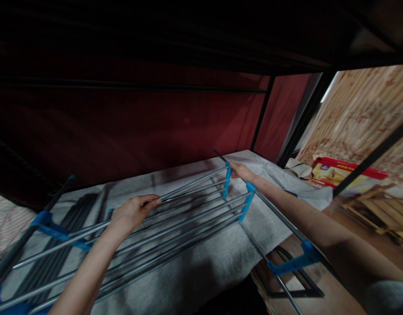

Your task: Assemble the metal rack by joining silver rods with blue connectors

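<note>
We're pinching a metal rod [194, 182], slanting toward upper right, in left fingers [152, 202] and closing right fingers [233, 169] on a blue bracket [227, 180].

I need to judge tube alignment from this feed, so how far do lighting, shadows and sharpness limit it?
Head view: the top is nearly black, with brighter light at right on the patterned curtain; soft shadows cross the grey cloth; the metal tubes carry thin highlights; the sleeve is blurred; edges look stretched, so alignment there seems less trustworthy.

Dark metal frame [322, 92], red backing panel [188, 118], patterned curtain [368, 109] beyond.
</note>
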{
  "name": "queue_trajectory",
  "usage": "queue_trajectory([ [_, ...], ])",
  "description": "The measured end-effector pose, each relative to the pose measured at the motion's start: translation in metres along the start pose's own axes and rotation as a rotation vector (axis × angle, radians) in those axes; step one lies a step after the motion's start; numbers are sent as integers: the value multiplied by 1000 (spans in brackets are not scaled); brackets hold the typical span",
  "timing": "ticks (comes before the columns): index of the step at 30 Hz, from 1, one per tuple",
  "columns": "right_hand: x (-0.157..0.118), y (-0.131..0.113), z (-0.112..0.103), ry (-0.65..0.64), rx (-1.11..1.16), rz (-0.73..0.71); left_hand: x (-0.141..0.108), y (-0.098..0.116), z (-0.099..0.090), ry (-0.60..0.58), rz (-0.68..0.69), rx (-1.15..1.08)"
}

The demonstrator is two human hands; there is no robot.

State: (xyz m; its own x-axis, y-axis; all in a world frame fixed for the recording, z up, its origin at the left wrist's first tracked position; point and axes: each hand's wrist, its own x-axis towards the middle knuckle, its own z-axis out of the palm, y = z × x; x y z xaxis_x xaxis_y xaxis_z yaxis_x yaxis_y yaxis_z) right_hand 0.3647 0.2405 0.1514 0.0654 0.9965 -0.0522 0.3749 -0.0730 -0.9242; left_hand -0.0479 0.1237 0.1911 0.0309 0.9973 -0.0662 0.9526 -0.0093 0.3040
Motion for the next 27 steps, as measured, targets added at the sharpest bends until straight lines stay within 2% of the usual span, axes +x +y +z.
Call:
queue_trajectory([
  [11, 8, 10, -1, -7, 18, -16, -3, 4, 0, -5, -21, 53],
  [21, 12, 14, 0, -6, 15, -45, -1, -2, 5, 23, 33, -40],
  [27, 13, 15, -1, -5, 24, -35, -1, -1, 5, -14, -3, 16],
])
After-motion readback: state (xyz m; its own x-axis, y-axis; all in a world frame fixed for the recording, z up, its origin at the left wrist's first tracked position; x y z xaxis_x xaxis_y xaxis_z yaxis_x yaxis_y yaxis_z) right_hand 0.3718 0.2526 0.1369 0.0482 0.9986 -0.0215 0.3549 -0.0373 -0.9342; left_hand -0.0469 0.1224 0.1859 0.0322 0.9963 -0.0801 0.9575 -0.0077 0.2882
